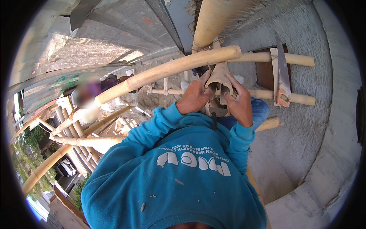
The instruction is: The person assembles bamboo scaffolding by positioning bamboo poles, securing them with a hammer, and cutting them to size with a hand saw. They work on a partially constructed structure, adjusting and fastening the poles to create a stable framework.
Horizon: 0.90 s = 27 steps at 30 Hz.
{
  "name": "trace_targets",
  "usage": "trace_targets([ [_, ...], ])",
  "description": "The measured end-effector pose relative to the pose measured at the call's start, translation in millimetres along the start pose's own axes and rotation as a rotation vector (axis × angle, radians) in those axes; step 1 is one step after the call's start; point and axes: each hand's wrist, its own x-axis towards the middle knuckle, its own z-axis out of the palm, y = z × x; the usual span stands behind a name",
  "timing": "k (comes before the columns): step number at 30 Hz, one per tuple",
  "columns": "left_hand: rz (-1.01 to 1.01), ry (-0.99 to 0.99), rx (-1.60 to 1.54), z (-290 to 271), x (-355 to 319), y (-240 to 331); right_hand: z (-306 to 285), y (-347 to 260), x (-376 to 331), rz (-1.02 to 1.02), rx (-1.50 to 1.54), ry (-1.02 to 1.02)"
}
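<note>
In front of my chest, both hands grip a short split length of bamboo [220, 72], its hollow, broken-edged end turned toward me. My left hand [195, 95] is closed on its left edge, thumb toward the hollow. Opposite it, my right hand [239, 102] holds the right edge, fingers over the outside and thumb inside. The far part of the piece passes beside a thick bamboo pole [167, 70] that slants across from the left. Below the piece is a dark narrow object [214, 121] I cannot make out.
A handsaw [282, 72] hangs over two horizontal bamboo poles [299, 59] at the right, against a rough grey wall [310, 42]. An upright bamboo post [209, 23] rises ahead. Bamboo scaffolding [82, 141] and another person [108, 84] are at the left. Corrugated sheets [118, 26] stand beyond.
</note>
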Motion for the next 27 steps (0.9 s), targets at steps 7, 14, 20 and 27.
trace_targets([
  [7,-0.078,-0.076,0.102,-111,-20,-24,-60,-18,8,0.023,0.154,-0.111],
  [14,-0.233,0.13,0.138,-155,-68,-21,-31,-28,44,-0.031,0.061,-0.464],
  [20,-0.609,0.503,-0.353,-213,-160,-37,-21,32,83,0.074,0.421,-0.549],
  [27,-0.424,0.941,-0.636,-249,-325,-78,-46,124,121,0.103,0.687,-0.455],
])
